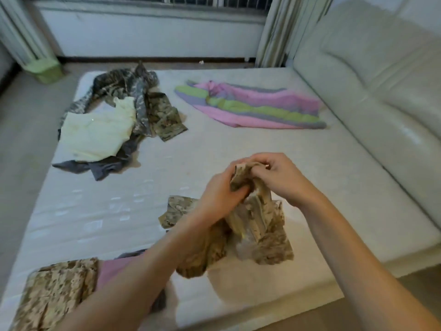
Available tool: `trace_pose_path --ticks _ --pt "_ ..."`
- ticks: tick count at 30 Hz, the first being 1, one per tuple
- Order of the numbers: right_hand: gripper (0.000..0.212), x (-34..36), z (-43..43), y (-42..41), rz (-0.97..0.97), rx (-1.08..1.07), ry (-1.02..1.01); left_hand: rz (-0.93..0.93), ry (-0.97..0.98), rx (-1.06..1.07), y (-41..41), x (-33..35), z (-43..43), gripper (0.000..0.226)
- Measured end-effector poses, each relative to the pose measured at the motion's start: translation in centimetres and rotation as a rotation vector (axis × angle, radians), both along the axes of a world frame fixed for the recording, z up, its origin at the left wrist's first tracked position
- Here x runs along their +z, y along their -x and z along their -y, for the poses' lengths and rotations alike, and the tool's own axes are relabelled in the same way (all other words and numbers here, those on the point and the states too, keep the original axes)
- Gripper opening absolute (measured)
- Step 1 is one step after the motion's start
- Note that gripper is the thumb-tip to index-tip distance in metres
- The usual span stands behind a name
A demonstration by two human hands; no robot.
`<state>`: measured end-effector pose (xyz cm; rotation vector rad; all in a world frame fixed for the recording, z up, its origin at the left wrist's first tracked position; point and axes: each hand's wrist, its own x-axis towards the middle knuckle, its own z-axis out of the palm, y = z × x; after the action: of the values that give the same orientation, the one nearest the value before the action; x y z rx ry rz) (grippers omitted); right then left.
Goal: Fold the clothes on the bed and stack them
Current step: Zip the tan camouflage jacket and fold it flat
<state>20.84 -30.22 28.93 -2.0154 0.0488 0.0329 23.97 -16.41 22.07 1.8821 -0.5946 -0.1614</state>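
Both hands — left hand (pixel 218 194), right hand (pixel 278 175) — pinch the bunched top of a camo garment (pixel 260 232), which hangs limp. Judged light, soft — better gripped at seam corners.

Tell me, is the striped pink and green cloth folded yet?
Not folded: the striped cloth lies spread and rumpled on the bed.

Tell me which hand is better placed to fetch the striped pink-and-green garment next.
Right, probably. The striped garment lies on the far right of the bed, ahead of the right hand; the left hand would have to cross over. Both hands grip the camouflage garment.
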Motion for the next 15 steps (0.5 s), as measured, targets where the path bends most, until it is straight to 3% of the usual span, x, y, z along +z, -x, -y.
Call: trace_pose_path --ticks 2,4,7,10,12,15 --pt "0.029 3.5 0.2 -0.5 0.165 -0.108 -0.042 -0.001 -0.012 -0.079 -2.2 5.0 0.3 0.022" --pt "0.022 5.5 1.0 0.1 0.291 -0.285 -0.029 0.012 0.026 0.023 -3.6 9.2 0.5 0.012" --pt "0.053 4.5 1.0 3.5 0.356 -0.496 0.061 -0.253 0.289 0.248 -4.6 14.5 0.9 0.014" --pt "0.078 0.0 -1.9 7.2 0.213 -0.459 0.02 -0.515 0.589 0.304 -5.0 18.9 1.5 0.015" --pt "0.09 -2.4 -4.0 8.1 0.138 -0.486 0.137 -0.539 0.637 0.289 -4.6 21.1 2.1 0.017" --pt "0.09 -1.6 -4.7 7.5 0.284 -0.589 0.15 -0.421 0.595 0.197 -3.0 23.0 1.9 0.02"
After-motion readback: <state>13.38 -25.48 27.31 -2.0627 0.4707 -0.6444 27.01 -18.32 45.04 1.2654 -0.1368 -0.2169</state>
